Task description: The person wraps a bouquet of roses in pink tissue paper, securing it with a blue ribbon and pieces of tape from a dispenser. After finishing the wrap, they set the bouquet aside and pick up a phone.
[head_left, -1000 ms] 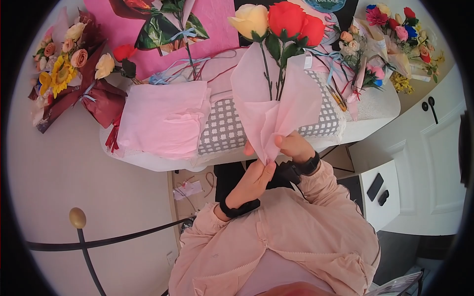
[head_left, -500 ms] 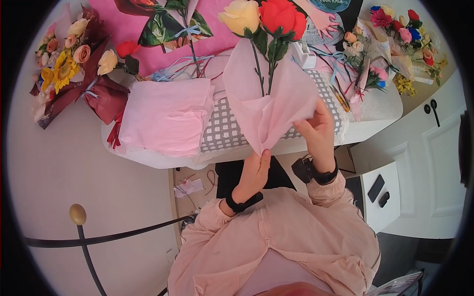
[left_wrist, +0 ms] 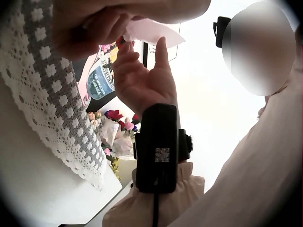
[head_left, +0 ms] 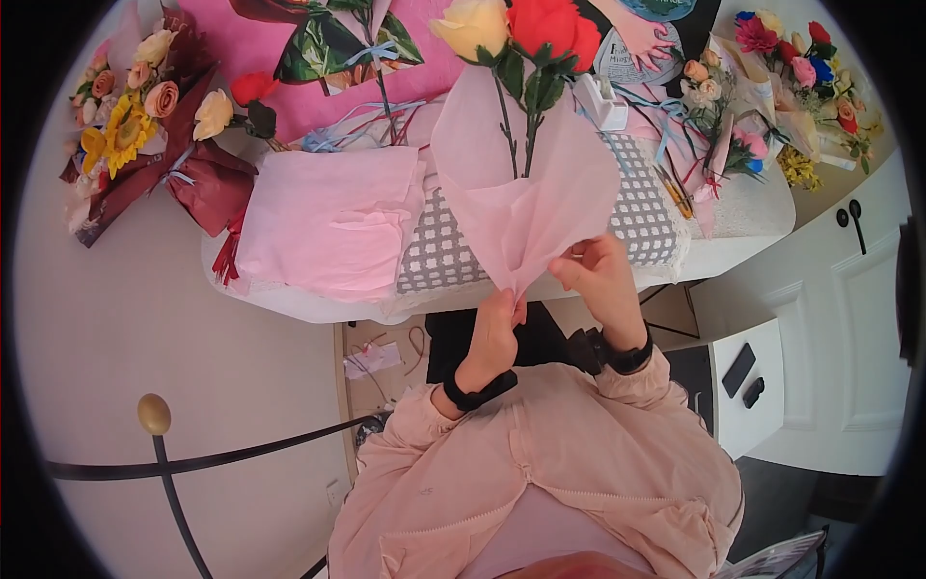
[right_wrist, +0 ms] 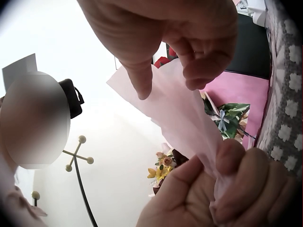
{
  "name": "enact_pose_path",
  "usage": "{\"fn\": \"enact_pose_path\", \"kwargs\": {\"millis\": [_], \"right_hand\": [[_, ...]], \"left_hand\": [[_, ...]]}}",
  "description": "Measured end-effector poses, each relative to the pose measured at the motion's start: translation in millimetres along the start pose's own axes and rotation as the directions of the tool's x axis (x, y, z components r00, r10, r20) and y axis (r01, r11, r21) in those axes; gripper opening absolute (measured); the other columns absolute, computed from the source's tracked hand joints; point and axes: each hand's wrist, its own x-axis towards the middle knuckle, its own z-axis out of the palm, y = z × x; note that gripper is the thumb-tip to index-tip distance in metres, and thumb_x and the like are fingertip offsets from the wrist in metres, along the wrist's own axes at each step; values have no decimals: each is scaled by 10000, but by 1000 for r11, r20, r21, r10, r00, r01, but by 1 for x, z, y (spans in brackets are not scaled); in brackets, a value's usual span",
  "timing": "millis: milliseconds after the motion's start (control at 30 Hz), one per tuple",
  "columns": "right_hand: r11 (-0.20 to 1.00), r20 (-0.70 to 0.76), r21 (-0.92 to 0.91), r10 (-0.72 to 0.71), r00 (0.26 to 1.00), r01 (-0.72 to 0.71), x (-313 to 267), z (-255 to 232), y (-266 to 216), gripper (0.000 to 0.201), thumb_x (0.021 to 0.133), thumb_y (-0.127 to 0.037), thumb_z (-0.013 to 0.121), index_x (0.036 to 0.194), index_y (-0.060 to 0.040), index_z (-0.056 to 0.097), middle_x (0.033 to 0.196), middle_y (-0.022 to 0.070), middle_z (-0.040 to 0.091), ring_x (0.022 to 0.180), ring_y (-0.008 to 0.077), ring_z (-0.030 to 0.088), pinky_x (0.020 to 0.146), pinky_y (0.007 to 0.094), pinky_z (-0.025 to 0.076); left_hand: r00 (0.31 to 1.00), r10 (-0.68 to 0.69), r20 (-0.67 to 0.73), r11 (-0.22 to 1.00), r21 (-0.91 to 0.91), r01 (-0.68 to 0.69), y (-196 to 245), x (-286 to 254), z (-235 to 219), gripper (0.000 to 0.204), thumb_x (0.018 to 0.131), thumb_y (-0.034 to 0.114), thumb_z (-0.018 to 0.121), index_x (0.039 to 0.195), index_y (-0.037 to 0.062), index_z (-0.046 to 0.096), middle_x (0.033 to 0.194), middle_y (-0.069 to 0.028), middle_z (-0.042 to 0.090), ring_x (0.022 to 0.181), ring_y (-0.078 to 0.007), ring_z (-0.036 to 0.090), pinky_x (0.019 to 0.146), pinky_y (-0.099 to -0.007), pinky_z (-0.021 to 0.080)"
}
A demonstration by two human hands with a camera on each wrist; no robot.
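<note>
Pale pink wrapping paper (head_left: 540, 212) forms a cone around a cream rose (head_left: 473, 27) and a red rose (head_left: 552, 34) with dark green stems. My left hand (head_left: 490, 333) pinches the gathered bottom point of the paper; the right wrist view shows its thumb and curled fingers around the folds. Beside the cone's lower right edge is my right hand (head_left: 606, 280). In the right wrist view, the thumb and fingers of that hand stand apart, close over the paper (right_wrist: 175, 109). The lower stem ends are hidden inside the wrap.
A stack of pink paper sheets (head_left: 328, 227) lies on the white table (head_left: 280, 304), left of a grey-and-white checked cloth (head_left: 439, 246). Wrapped bouquets stand at the far left (head_left: 183, 145) and right (head_left: 728, 106). Ribbons (head_left: 381, 121) and a white box (head_left: 600, 101) lie toward the back.
My right hand left the paper's base, moved up and right along its edge, then came back down and left. The left hand keeps its hold at the bottom.
</note>
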Motion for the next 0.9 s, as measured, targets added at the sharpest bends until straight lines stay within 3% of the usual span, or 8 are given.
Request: {"fn": "enact_pose_path", "kwargs": {"millis": [200, 300, 500, 600, 700, 800, 900], "right_hand": [[979, -117, -176, 82, 990, -102, 3, -3, 4, 164, 808, -83, 738, 930, -5, 660, 739, -17, 603, 648, 38, 497, 587, 189, 405], [987, -88, 41, 156, 984, -153, 7, -2, 1, 116, 817, -83, 734, 873, -1, 675, 702, -4, 622, 641, 55, 524, 596, 204, 416], [979, -120, 202, 47, 992, -22, 14, 6, 15, 190, 843, -49, 693, 1017, 8, 643, 765, 43, 662, 742, 107, 616, 695, 244, 477], [984, -67, 173, 59, 996, -47, 6, 13, 25, 232, 880, -54, 649, 1098, 18, 611, 785, 61, 662, 739, 145, 649, 690, 262, 518], [942, 310, 220, 177, 934, -252, 5, -1, 40, 184, 911, -74, 612, 1060, 33, 628, 801, 72, 665, 679, 163, 655, 624, 273, 542], [956, 302, 215, 128, 945, -198, 9, -8, 51, 181, 936, -105, 589, 1018, 47, 644, 797, 75, 663, 616, 161, 646, 544, 277, 538], [917, 382, 304, 131, 915, -258, 11, -14, 57, 174, 903, -112, 641, 1000, 29, 668, 827, 79, 679, 687, 154, 660, 633, 281, 551]], "left_hand": [[998, 16, -58, 991, 136, -8, 22, 3, 8, 486, 1004, 368, 246, 671, 50, 402, 583, -31, 360, 580, -162, 361, 575, -307, 287], [998, 14, -58, 991, 137, -6, 20, 4, 5, 483, 1005, 371, 249, 676, 50, 399, 584, -30, 359, 583, -165, 369, 576, -309, 286], [1000, 24, -14, 998, 54, -24, 0, 4, -1, 474, 1016, 358, 251, 667, 63, 374, 583, -19, 341, 584, -164, 377, 595, -301, 324], [1000, 10, 24, 1000, -18, -9, 9, 8, -1, 441, 1035, 323, 255, 702, 63, 381, 592, -7, 338, 581, -151, 376, 603, -297, 353], [997, -4, 83, 990, -143, 16, 16, 12, 0, 399, 1051, 302, 266, 762, 59, 397, 603, 6, 328, 565, -126, 347, 600, -293, 374], [982, -22, 187, 963, -260, 71, 14, 13, -3, 387, 1059, 321, 272, 808, 60, 407, 613, 19, 309, 549, -107, 313, 595, -290, 386], [962, -7, 272, 944, -315, 96, 16, 13, -4, 405, 1061, 359, 264, 820, 66, 408, 621, 26, 297, 540, -101, 295, 591, -289, 386]]}}
